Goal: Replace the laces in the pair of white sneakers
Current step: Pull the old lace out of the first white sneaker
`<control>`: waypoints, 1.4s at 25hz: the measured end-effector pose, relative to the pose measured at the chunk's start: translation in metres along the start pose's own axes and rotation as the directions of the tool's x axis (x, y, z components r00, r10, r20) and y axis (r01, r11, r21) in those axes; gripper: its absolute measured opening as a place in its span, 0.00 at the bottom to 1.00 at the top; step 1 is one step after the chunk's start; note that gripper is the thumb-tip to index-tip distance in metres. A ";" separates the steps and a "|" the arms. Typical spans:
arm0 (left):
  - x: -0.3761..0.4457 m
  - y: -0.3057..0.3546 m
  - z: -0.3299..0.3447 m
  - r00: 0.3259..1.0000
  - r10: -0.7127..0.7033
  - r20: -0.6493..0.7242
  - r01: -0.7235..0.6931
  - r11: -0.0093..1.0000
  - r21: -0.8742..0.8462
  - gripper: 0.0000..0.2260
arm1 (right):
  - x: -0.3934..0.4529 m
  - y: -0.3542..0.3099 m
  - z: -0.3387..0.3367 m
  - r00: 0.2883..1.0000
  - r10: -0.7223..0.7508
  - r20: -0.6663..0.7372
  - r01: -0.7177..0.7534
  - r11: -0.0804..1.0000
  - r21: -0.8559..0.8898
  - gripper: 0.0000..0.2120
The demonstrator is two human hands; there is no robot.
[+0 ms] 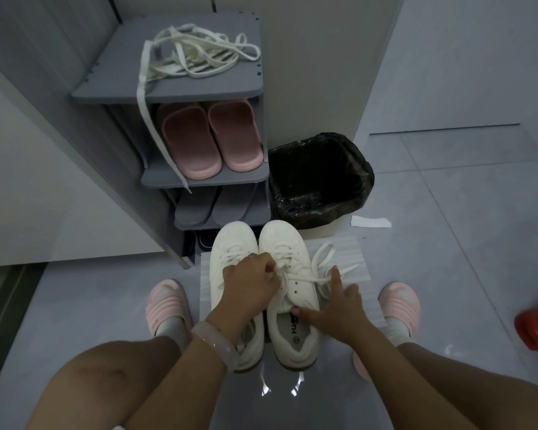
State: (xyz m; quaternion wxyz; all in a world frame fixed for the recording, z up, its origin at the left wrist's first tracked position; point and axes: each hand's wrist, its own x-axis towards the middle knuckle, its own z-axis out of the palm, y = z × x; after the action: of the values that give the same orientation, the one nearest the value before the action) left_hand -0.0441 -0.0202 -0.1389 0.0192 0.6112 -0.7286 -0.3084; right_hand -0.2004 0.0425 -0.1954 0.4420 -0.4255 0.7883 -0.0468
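Head view looks down on two white sneakers set side by side on a pale foam sheet (351, 252) on the floor, toes toward a grey shoe rack (249, 88). On the right sneaker (288, 305) the left hand (249, 283) pinches the lace (323, 274) at the eyelets, fingers curled round it; a pale bracelet (215, 339) circles that wrist. Over the shoe's outer side the right hand (339, 308) rests with fingers spread and loose, thumb at the collar, forefinger pointing along the loose lace ends. Beside it the left sneaker (230, 252) sits laced. A tangle of spare white laces (196, 57) lies on the rack's top shelf, one end hanging past pink slippers (212, 138). A black-lined bin (320, 178) stands right of the rack.
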 end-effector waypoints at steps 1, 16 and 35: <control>-0.001 0.002 0.001 0.998 0.018 -0.057 -0.017 1.000 0.024 0.02 | 0.000 0.000 0.000 1.000 -0.001 0.004 0.001 1.000 -0.007 0.60; -0.003 0.005 0.008 0.980 0.030 -0.197 -0.018 0.998 0.064 0.08 | -0.004 -0.004 -0.004 1.000 0.006 0.014 -0.005 0.999 -0.039 0.60; -0.010 0.015 -0.034 0.811 -0.165 -0.561 -0.078 0.920 -0.383 0.06 | -0.008 -0.007 -0.007 0.999 0.010 0.051 -0.008 0.999 -0.037 0.59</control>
State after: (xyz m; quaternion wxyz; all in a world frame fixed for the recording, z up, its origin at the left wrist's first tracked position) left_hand -0.0413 -0.0250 -0.1004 0.3548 0.6767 -0.5969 -0.2448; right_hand -0.1987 0.0415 -0.1829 0.4542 -0.4311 0.7794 -0.0196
